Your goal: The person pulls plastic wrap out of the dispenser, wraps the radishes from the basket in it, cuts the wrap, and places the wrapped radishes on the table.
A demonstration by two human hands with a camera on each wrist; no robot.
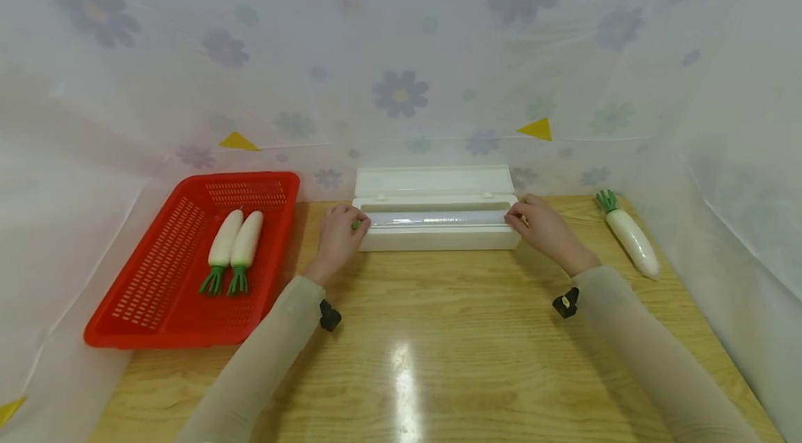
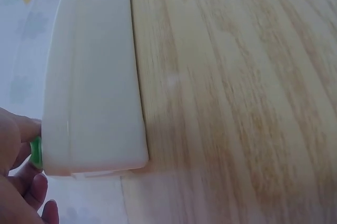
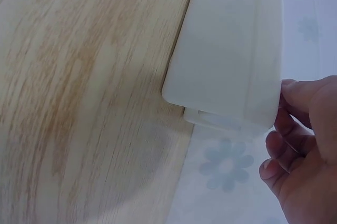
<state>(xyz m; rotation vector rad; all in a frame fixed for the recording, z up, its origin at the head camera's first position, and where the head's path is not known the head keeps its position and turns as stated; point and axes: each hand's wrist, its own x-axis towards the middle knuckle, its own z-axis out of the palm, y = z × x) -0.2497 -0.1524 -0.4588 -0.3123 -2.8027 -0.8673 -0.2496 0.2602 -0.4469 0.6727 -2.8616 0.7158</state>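
A long white cling film dispenser [image 1: 438,241] lies at the back of the table, its lid [image 1: 434,182] raised. Clear cling film [image 1: 437,219] spans its opening. At the left end, my left hand [image 1: 340,230] pinches the film's edge, with a small green piece [image 2: 36,153] between the fingers and the dispenser. Over at the opposite end, my right hand [image 1: 541,226] pinches the film's other edge with thumb and forefinger. In the right wrist view its remaining fingers [image 3: 276,171] curl beside the dispenser's corner. What each fingertip grips is partly hidden.
To the left stands a red plastic basket [image 1: 182,338] holding two white radishes [image 1: 224,237] with green tops. Another white radish [image 1: 633,241], glossy as if wrapped, lies near the right edge of the wooden table [image 1: 464,359]. Flowered sheeting [image 1: 401,46] hangs behind and on both sides.
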